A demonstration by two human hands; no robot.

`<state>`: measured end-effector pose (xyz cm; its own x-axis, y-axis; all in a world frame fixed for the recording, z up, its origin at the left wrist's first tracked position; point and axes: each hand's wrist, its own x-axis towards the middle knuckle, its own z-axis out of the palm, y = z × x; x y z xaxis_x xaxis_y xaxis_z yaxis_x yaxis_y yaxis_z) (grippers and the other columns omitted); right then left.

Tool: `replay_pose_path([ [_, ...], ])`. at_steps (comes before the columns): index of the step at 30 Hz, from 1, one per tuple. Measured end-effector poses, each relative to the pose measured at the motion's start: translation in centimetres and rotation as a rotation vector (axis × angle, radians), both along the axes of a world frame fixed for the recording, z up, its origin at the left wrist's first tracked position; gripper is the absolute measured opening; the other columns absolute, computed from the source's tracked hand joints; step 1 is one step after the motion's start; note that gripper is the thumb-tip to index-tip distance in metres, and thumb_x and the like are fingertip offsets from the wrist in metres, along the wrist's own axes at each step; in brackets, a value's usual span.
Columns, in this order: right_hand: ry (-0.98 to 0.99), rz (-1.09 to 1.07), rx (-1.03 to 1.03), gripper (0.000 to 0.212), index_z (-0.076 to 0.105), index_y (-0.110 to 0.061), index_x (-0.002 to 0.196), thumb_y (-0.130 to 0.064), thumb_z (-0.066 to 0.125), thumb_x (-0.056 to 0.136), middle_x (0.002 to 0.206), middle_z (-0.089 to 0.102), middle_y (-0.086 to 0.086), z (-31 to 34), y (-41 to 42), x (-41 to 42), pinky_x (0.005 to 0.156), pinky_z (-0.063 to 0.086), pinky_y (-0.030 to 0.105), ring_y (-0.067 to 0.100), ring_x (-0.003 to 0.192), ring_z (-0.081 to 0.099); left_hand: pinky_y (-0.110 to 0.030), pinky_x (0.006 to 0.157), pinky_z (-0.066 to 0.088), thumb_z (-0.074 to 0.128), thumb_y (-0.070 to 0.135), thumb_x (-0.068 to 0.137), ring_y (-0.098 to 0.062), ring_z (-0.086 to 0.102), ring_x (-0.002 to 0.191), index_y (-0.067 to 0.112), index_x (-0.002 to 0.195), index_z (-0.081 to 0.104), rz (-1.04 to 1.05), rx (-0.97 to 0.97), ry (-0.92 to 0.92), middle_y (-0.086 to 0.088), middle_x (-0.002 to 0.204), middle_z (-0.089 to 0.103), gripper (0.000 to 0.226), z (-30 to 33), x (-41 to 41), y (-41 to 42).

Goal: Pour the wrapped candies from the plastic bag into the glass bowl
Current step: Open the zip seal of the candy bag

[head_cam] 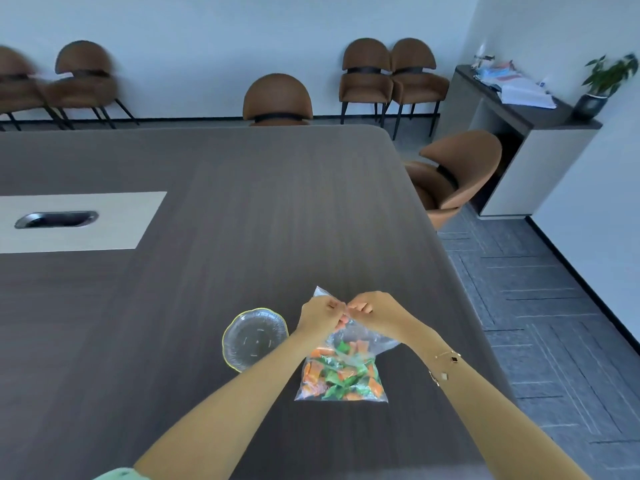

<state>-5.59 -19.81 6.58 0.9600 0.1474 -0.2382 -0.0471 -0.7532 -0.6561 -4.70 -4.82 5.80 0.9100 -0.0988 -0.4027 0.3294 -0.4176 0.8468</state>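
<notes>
Both my forearms reach forward over the bench (242, 202); my left hand (320, 315) and right hand (372, 308) pinch the top edge of the plastic bag (374, 341), fingertips nearly touching; the wrapped candies (341, 375) (orange and green) sit at its bottom; the glass bowl (254, 337) stands just left, partly hidden by my left forearm.

under your pinching fingers (332, 308) the plastic bag (367, 341) is clear, glossy, crinkled film; left of them the glass bowl (242, 344) is ribbed, shiny; the table (242, 220) matt woodgrain.
</notes>
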Motion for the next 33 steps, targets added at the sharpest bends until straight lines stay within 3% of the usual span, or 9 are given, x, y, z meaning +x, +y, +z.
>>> replay_pose_path([
  [4,0.06,-0.044,-0.01,0.019,0.077,-0.012,0.093,-0.02,0.06,0.089,0.083,0.071,0.005,0.1,0.7,-0.6,0.074,0.048,0.027,0.014,0.076,0.061,-0.005,0.042,0.045,0.054,0.01,0.097,0.003,0.058,0.044,-0.004,0.096,0.068,-0.096,0.049,-0.076,0.001,0.062,0.063,0.02,-0.2,-1.3,0.9],
  [7,0.105,-0.094,-0.018,0.02,0.078,-0.014,0.09,-0.018,0.059,0.086,0.082,0.073,0.005,-0.1,1.0,-1.0,0.08,0.055,0.033,0.015,0.073,0.064,-0.004,0.046,0.045,0.052,0.015,0.096,0.005,0.057,0.048,0.009,0.09,0.069,-0.177,0.184,-0.14,0.007,0.064,0.064,0.019,-0.2,-2.2,1.3],
  [11,0.063,-0.072,-0.14,0.023,0.077,-0.013,0.092,-0.017,0.054,0.087,0.099,0.075,0.006,-0.1,2.0,-0.8,0.083,0.054,0.034,0.023,0.088,0.068,-0.032,0.066,0.057,0.046,0.013,0.09,-0.015,0.063,0.063,0.002,0.085,0.067,-0.176,0.289,-0.128,-0.015,0.086,0.075,0.024,-0.3,-2.3,1.5],
  [14,-0.013,-0.114,-0.224,0.025,0.071,-0.005,0.092,-0.012,0.047,0.087,0.098,0.073,0.012,0.1,1.8,0.2,0.075,0.053,0.036,0.031,0.089,0.067,-0.035,0.083,0.053,0.047,0.005,0.083,-0.027,0.066,0.083,0.0,0.085,0.069,-0.308,0.386,-0.144,-0.016,0.092,0.075,0.023,0.5,-2.2,1.9],
  [16,-0.118,-0.148,-0.245,0.025,0.069,-0.005,0.095,-0.011,0.045,0.092,0.1,0.071,0.014,0.5,1.0,0.8,0.077,0.053,0.037,0.031,0.088,0.066,-0.033,0.075,0.05,0.051,0.01,0.079,-0.028,0.061,0.078,0.006,0.073,0.066,-0.375,0.378,-0.096,-0.012,0.082,0.07,0.017,0.9,-2.4,2.5],
  [19,-0.247,-0.179,-0.276,0.024,0.065,-0.005,0.098,-0.014,0.043,0.097,0.102,0.066,0.015,1.1,0.0,1.2,0.077,0.052,0.038,0.032,0.088,0.064,-0.032,0.061,0.035,0.055,0.02,0.076,-0.019,0.044,0.063,0.014,0.056,0.042,-0.396,0.332,-0.013,-0.006,0.065,0.046,0.025,1.3,-2.7,3.7],
  [24,0.085,-0.005,-0.316,0.04,0.054,-0.01,0.113,-0.04,0.06,0.087,0.095,0.061,0.006,2.1,1.2,0.2,0.071,0.048,0.034,0.022,0.081,0.06,-0.032,0.062,0.041,0.052,0.022,0.078,-0.018,0.049,0.061,0.012,0.058,0.051,-0.206,0.285,-0.084,-0.005,0.064,0.058,0.022,2.3,-1.9,4.4],
  [29,0.158,0.012,-0.292,0.029,0.056,-0.002,0.116,-0.009,0.055,0.088,0.111,0.066,0.017,1.3,2.3,0.0,0.059,0.05,0.027,0.03,0.085,0.066,-0.032,0.054,0.034,0.053,0.022,0.079,-0.017,0.039,0.054,0.016,0.049,0.034,-0.281,0.385,-0.102,-0.004,0.056,0.044,0.035,2.8,-2.0,4.7],
  [33,0.03,-0.045,-0.384,0.021,0.058,-0.002,0.111,-0.007,0.053,0.091,0.113,0.066,0.018,1.9,1.4,0.7,0.081,0.052,0.038,0.035,0.099,0.063,-0.025,0.046,0.027,0.058,0.024,0.081,-0.012,0.035,0.046,0.017,0.048,0.033,-0.46,0.573,-0.165,0.002,0.048,0.036,0.042,3.4,-2.7,6.0],
])
